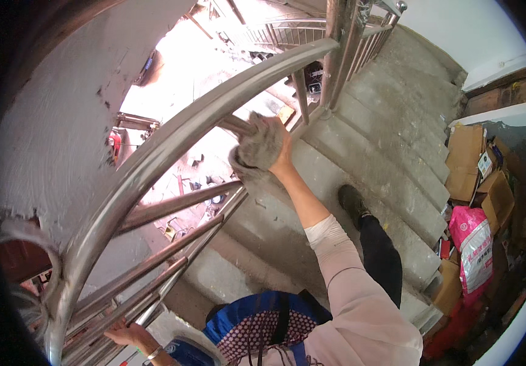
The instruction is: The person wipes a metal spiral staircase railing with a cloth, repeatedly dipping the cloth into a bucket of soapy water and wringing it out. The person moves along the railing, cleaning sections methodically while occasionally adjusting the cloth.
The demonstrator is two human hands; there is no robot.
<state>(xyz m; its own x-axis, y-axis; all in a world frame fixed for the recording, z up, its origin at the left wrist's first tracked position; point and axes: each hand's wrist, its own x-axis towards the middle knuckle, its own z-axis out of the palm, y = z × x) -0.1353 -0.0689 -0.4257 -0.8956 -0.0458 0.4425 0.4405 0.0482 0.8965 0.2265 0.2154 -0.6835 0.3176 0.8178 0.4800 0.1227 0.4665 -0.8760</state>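
My right hand (pixel 282 144) is closed around a grey cloth (pixel 258 148), wrapped on an upper metal baluster (pixel 232 122) of the stair railing. Part of the cloth hangs loose beneath my fingers. Above it curves the shiny metal handrail (pixel 199 116). Low on the left, my left hand (pixel 132 336) is beside the lower balusters (pixel 148 293); bars partly hide its fingers, and whether they grip one cannot be told. Near my left wrist stands a dark blue container (pixel 190 352), cut off by the bottom edge.
Concrete steps (pixel 382 114) run along the right, with my foot (pixel 352 201) on one. Cardboard boxes (pixel 464 151) and a pink-and-white sack (pixel 471 251) bearing writing are piled beyond the stair edge. Past the railing, a bright lower floor (pixel 185 160) holds scattered items.
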